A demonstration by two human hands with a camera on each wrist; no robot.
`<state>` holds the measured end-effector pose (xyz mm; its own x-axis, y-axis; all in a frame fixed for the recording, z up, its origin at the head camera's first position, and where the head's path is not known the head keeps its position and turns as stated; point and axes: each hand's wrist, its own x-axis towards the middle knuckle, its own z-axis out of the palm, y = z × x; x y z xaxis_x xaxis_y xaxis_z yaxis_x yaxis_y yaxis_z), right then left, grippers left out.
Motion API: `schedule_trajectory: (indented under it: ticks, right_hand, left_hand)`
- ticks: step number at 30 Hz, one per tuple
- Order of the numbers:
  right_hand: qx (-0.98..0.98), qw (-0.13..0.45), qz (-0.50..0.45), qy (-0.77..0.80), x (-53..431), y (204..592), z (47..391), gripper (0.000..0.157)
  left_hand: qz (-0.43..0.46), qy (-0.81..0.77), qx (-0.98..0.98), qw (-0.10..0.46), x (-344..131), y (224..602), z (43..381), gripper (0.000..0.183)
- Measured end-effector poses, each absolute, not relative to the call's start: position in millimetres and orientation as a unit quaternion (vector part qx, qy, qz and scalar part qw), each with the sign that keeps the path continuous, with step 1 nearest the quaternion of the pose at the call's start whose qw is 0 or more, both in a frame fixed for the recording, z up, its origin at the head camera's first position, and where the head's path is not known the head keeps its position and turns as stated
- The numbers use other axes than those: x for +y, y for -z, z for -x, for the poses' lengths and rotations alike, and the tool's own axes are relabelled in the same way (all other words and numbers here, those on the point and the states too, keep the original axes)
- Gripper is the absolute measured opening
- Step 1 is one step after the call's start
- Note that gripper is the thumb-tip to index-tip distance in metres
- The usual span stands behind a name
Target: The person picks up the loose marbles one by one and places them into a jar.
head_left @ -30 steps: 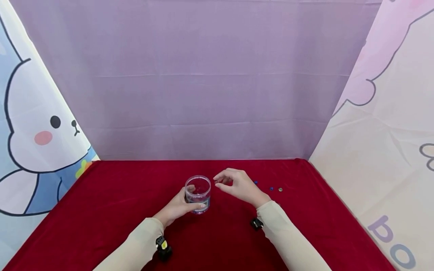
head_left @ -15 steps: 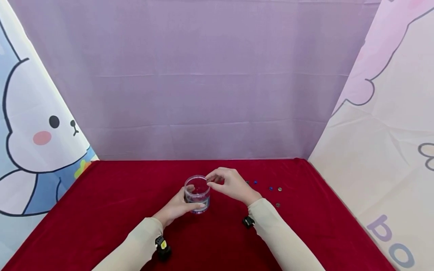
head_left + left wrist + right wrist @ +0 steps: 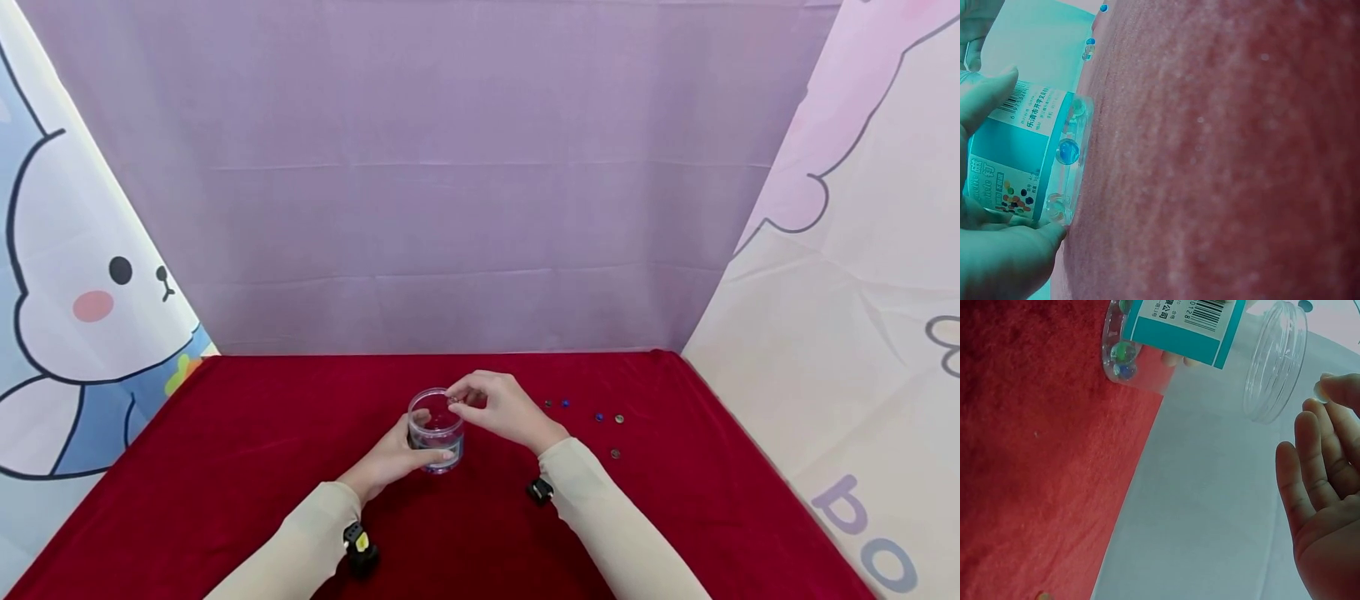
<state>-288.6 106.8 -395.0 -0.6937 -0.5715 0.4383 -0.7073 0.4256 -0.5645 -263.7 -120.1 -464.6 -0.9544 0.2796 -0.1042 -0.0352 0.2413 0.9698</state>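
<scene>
My left hand (image 3: 397, 457) holds a clear plastic jar (image 3: 437, 433) around its side, thumb on the front. The jar stands upright with its top uncovered; in the left wrist view its teal-and-white label (image 3: 1004, 159) shows, and small rounded blue and clear pieces (image 3: 1067, 151) lie in the bottom. At the jar's rim, my right hand (image 3: 498, 408) pinches a small clear bead-like piece (image 3: 1320, 392) between thumb and forefinger. In the right wrist view that piece is just outside the mouth (image 3: 1277, 362), its exact kind unclear. The other right fingers are extended.
Several small pieces lie on the red cloth (image 3: 675, 500) to the right, among them a blue one (image 3: 599, 417), a green one (image 3: 618, 419) and a dark one (image 3: 615, 454). A lilac curtain (image 3: 450, 208) hangs behind, with printed cloths at both sides.
My right hand has moved left to the jar's rim with the small piece in its fingertips. That uncovers more pieces on the cloth. My left hand and the jar stay almost still.
</scene>
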Motion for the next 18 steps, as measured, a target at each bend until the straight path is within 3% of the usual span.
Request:
schedule_trajectory:
  ticks: [18]
  right_hand:
    - [-0.847,0.074,-0.371,-0.373,108.4,397.2,285.6,0.024]
  left_hand:
    - [-0.075,-0.613,0.776,0.126,-119.3,465.0,263.0,0.098]
